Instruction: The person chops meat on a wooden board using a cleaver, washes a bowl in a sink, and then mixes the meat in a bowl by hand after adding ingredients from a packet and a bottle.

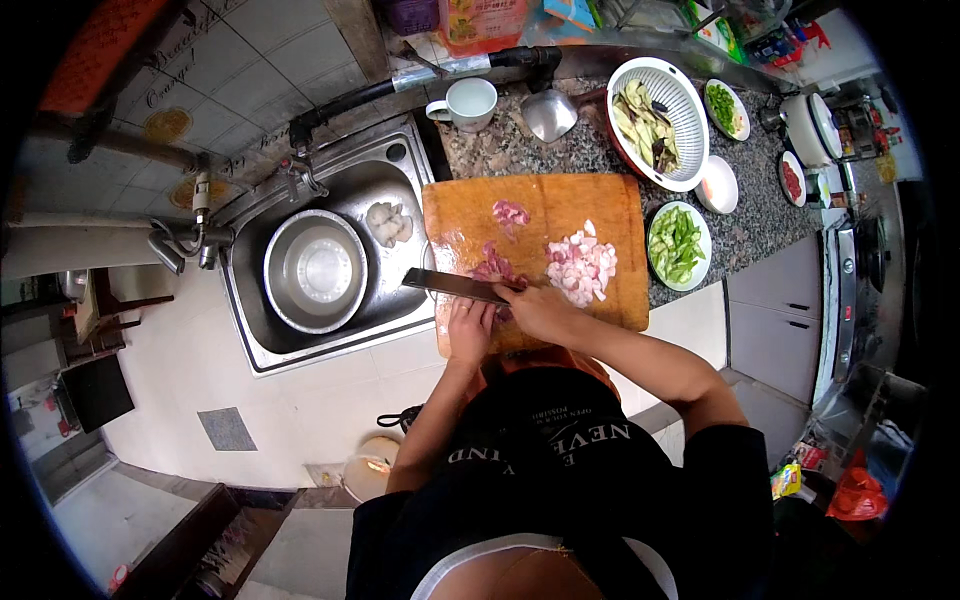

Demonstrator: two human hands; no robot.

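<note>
A wooden cutting board (620,200) lies in front of me, its left edge overlapping the sink. My right hand (540,312) grips a cleaver (450,284), whose broad dark blade points left across the board. Close against the near side of the blade, my left hand (470,328) has its fingers bent down on the meat; their tips are partly hidden. Red meat slices (493,265) lie just beyond the blade, with a smaller clump of pink meat (511,216) farther back. To the right is a heap of pale, fatty meat pieces (583,265).
Left, a steel sink (262,345) holds a metal basin (315,272) with water and a pale lump (389,224). Behind the board are a mug (471,104), a ladle (549,116) and a colander (690,125) of sliced eggplant. Sliced green peppers fill a bowl (704,262) at right.
</note>
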